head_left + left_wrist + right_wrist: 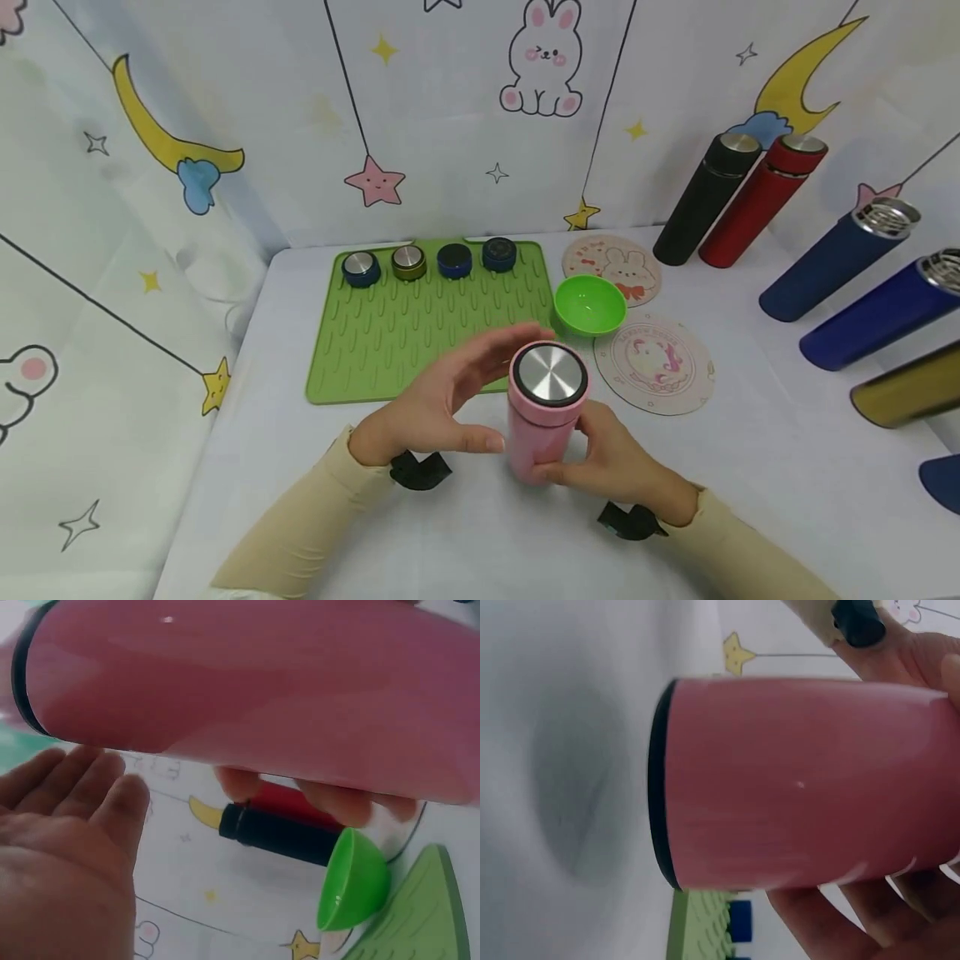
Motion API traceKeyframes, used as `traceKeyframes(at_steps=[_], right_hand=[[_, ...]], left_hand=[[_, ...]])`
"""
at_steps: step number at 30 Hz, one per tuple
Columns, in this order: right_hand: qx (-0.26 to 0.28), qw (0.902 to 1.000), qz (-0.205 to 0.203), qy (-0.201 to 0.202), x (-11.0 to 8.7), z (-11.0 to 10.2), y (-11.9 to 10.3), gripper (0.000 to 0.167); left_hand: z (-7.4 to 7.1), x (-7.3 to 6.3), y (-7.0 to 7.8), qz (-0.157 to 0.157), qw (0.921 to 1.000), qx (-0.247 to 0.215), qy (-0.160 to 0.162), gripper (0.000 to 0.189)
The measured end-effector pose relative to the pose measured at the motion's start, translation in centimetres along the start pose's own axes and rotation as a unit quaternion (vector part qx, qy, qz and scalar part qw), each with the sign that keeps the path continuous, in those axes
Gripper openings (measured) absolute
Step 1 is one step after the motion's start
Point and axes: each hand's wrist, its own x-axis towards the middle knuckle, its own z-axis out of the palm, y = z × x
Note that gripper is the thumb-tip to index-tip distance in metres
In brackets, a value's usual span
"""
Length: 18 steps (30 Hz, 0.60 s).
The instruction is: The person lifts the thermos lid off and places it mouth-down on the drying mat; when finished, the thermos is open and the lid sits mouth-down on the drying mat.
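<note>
**Above a white table (435,550), one hand held a pink bottle (546,433) with the other just beside it**

A pale backdrop (450,100) printed with stars and moons hung behind. The pink bottle stood roughly upright before the person, its steel-topped lid (551,375) in place; the right-wrist view showed its base apart from the table, over a soft shadow. The right hand (618,462) gripped it low, thumb across the near side. The left hand (438,408) grasped nothing: its fingers reached behind the lid and its thumb pointed toward the body, though whether a fingertip touched could not be told.

The step in hand appeared to be steadying the bottle between both hands. Done well, it called for a low right-hand hold, clear of the lid's seam, an even approach by left thumb and fingers from opposite sides, and no tilt, since the glossy wall could slip.

Beyond lay a green mat (420,342) with four caps (454,262) in a row near its far edge. A green bowl (590,306) sat by its right side, near two round coasters (660,371). Farther right stood a black flask (705,204), a red flask (761,204) and two blue flasks (832,265) with bare steel necks.
</note>
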Motion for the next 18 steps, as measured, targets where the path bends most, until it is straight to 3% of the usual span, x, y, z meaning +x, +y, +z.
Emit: traceKeyframes(at_steps=[3, 9, 13, 18], right_hand=[[0.015, 0.9978, -0.040, -0.051, -0.1, 0.4, -0.1, 0.067], [0.042, 0.9836, -0.097, -0.147, -0.1, 0.7, -0.3, 0.064], [0.031, 0.9774, -0.130, -0.164, -0.3, 0.9, -0.4, 0.067], [0.011, 0.9758, -0.148, -0.160, -0.6, 0.9, -0.6, 0.066]], left_hand=[[0.3, 0.2, 0.5, 0.007, 0.9988, -0.024, -0.042, 0.100], [0.6, 0.1, 1.8, 0.011, 0.9916, -0.046, -0.121, 0.089], [0.6, 0.0, 2.5, 0.017, 0.9880, -0.041, -0.148, 0.086], [0.5, -0.3, 2.9, 0.034, 0.9869, -0.029, -0.155, 0.081]])
